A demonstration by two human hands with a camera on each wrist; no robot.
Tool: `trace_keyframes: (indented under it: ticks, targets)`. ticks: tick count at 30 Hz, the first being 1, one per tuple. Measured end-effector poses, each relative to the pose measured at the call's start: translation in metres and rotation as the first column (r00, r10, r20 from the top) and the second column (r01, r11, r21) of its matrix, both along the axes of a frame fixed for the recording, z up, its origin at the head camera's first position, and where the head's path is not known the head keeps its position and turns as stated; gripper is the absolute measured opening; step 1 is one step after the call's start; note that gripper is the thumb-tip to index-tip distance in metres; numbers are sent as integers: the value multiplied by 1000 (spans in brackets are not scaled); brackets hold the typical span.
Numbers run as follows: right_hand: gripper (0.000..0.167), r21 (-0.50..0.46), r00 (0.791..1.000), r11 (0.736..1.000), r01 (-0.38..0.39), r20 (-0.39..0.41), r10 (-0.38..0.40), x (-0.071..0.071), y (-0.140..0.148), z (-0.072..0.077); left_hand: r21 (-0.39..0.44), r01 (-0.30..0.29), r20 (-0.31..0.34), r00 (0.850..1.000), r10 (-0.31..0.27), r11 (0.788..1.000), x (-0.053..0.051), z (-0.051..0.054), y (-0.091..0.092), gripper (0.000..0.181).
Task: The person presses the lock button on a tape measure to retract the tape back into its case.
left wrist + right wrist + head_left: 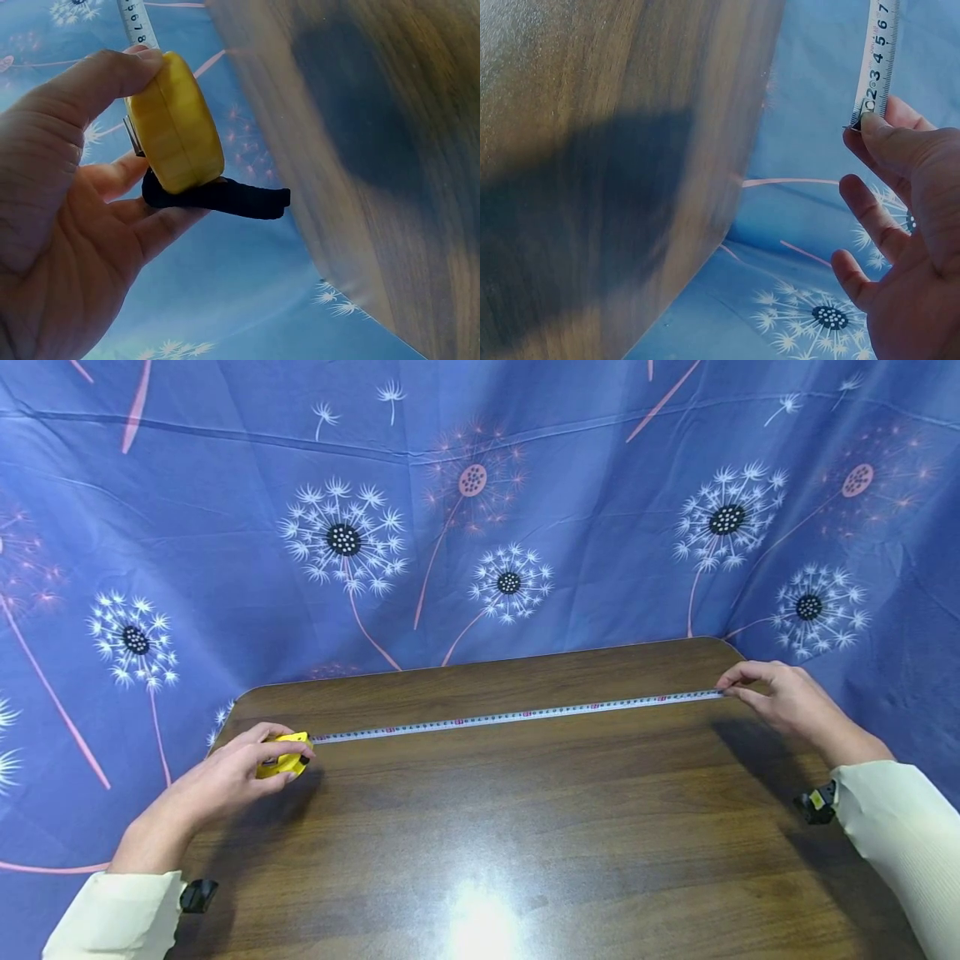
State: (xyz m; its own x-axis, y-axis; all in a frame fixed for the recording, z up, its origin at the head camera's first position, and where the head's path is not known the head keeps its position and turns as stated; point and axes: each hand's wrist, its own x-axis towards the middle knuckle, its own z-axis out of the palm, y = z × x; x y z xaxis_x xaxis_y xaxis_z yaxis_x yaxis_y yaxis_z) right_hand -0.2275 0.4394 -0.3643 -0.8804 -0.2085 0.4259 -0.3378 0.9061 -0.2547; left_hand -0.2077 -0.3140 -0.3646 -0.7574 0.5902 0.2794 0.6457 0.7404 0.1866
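A yellow tape measure [294,757] is gripped in my left hand [232,774] over the table's left side. In the left wrist view, thumb and fingers hold the case [180,127], and a black strap [232,198] hangs from it. The white blade [495,719] stretches out nearly straight across the table's far part. Its end is pinched between thumb and forefinger of my right hand [795,703] at the right. The right wrist view shows the low numbers on the blade [879,64] beside the thumb, with the other fingers spread loosely.
Beneath both hands lies a brown wooden table [570,827] with rounded far corners and a bright glare spot near the front. Behind it hangs a blue curtain [600,552] with dandelion prints. Both hands cast shadows on the wood.
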Motion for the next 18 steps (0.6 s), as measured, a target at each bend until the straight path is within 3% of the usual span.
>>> trace_keyframes:
  ticks: [18]
  targets:
    - [26,28,1000,1000,-2,-9,2,-5,-2,5,-15,17,-29,999,-17,1000,-4,7,-1,37]
